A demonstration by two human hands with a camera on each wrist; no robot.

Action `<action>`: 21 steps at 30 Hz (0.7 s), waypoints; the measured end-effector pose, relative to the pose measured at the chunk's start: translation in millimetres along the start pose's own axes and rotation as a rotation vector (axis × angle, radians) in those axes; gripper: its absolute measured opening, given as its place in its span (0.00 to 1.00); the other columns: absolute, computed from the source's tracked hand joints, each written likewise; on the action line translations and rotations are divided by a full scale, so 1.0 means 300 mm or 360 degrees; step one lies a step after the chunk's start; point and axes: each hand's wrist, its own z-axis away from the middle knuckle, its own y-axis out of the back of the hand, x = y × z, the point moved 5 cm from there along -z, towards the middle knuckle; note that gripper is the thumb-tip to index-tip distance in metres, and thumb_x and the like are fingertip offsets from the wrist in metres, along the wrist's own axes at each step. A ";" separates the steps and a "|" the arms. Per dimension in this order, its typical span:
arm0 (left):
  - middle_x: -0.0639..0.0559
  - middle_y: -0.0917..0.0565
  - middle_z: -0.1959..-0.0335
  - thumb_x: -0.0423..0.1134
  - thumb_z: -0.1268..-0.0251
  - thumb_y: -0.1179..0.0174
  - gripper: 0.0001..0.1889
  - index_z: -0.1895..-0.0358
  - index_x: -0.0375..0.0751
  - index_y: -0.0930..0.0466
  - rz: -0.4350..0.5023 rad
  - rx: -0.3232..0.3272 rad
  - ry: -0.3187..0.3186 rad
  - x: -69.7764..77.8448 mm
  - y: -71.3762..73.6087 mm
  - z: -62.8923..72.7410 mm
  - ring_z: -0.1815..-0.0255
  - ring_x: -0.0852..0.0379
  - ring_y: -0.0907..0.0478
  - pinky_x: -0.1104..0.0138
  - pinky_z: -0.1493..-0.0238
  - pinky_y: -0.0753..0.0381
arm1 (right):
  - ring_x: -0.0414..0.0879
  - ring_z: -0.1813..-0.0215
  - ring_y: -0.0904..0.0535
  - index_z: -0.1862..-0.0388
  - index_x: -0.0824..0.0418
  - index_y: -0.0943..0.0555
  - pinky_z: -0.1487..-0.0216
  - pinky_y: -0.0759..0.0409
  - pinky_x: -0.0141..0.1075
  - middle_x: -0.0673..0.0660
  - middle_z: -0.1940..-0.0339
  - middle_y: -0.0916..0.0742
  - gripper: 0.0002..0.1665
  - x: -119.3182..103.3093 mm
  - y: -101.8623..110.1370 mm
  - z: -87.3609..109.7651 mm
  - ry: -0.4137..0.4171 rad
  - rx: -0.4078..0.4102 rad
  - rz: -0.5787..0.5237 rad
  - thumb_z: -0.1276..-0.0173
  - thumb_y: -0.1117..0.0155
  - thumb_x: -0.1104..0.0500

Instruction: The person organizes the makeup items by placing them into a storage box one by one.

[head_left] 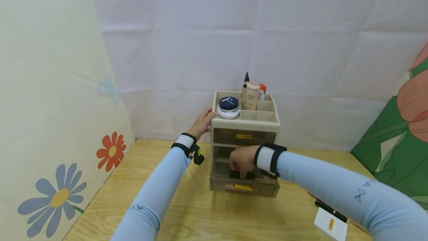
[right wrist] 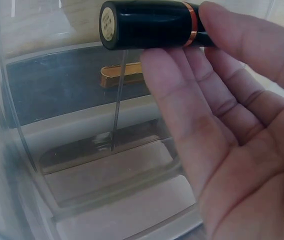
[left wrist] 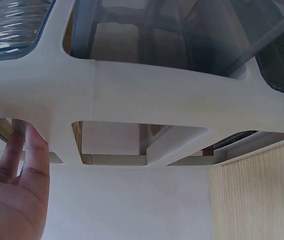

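Near right, a flat white item (head_left: pixel 329 224) lies on the counter (head_left: pixel 190 211) beside a black stick (head_left: pixel 331 211). Farther off, a smoked drawer (head_left: pixel 264 190) stands pulled out; there the right hand's (head_left: pixel 243 159) grip is clamped on a black tube (right wrist: pixel 149 25). Left hand (head_left: pixel 202 122): fingers extended, grip apart, touching the organizer's (head_left: pixel 245 125) left side.

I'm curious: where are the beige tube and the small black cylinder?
Beige tube (head_left: pixel 252 97): head view, middle of its printed front.
Black cylinder (right wrist: pixel 151 24): right wrist view, middle of its dark side.
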 end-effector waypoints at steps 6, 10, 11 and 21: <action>0.42 0.30 0.34 0.49 0.26 0.54 0.29 0.26 0.43 0.42 -0.0014 0.0010 0.0017 0.001 0.000 0.002 0.42 0.46 0.28 0.53 0.45 0.25 | 0.39 0.68 0.25 0.69 0.55 0.19 0.64 0.23 0.34 0.45 0.73 0.20 0.14 0.004 0.003 0.002 0.0020 0.0000 -0.0018 0.50 0.22 0.67; 0.40 0.30 0.35 0.48 0.26 0.54 0.29 0.26 0.42 0.43 0.0004 0.0000 0.0022 -0.002 -0.001 0.005 0.42 0.45 0.28 0.53 0.45 0.25 | 0.38 0.67 0.24 0.67 0.56 0.18 0.62 0.23 0.33 0.44 0.72 0.19 0.13 0.009 0.009 0.008 0.0052 -0.0004 -0.0057 0.48 0.24 0.68; 0.39 0.30 0.35 0.48 0.25 0.54 0.29 0.26 0.41 0.43 0.0009 -0.0001 0.0022 -0.003 -0.001 0.005 0.42 0.45 0.28 0.53 0.45 0.25 | 0.38 0.67 0.24 0.66 0.56 0.18 0.62 0.23 0.33 0.44 0.71 0.19 0.13 0.009 0.014 0.013 0.0055 -0.0001 -0.0067 0.48 0.25 0.68; 0.39 0.30 0.35 0.49 0.26 0.54 0.29 0.26 0.41 0.43 0.0001 -0.0002 0.0013 -0.006 0.001 -0.004 0.43 0.45 0.28 0.54 0.47 0.24 | 0.41 0.62 0.22 0.61 0.54 0.18 0.56 0.22 0.38 0.45 0.67 0.18 0.14 0.011 0.088 0.084 0.0036 0.0066 -0.0105 0.45 0.25 0.64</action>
